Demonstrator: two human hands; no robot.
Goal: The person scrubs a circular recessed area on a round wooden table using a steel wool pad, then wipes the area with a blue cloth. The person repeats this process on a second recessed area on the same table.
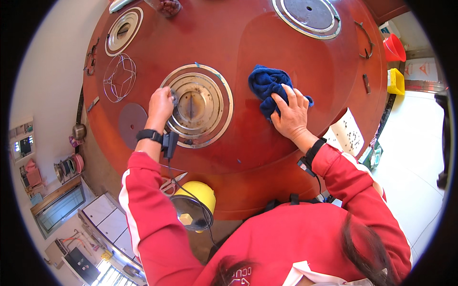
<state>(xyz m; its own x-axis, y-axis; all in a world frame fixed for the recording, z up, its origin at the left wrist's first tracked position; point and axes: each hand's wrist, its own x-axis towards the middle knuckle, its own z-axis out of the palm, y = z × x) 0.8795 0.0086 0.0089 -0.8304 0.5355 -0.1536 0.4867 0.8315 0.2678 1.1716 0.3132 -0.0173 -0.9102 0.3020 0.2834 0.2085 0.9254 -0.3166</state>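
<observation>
My left hand (161,105) is closed around a grey scouring pad (174,97), probably steel wool, mostly hidden by the fingers. It is over the left rim of a round stainless-steel recess (214,96) set in the red table (200,161). Brown stains mark the recess's steps and its slotted centre. Over to the right, my right hand (291,112) grips a bunched dark blue towel (270,82) resting on the tabletop. Left of the recess lie a dark round lid plate (132,125) with a small hole and a wire rack (120,78) with a star-shaped frame.
Another recess (124,31) and a grey covered one (309,14) sit farther back. Near me are scissors (171,184) and a yellow pot (198,193). A speckled paper sheet (345,134) lies by my right forearm, and a small knife (93,104) at the left edge.
</observation>
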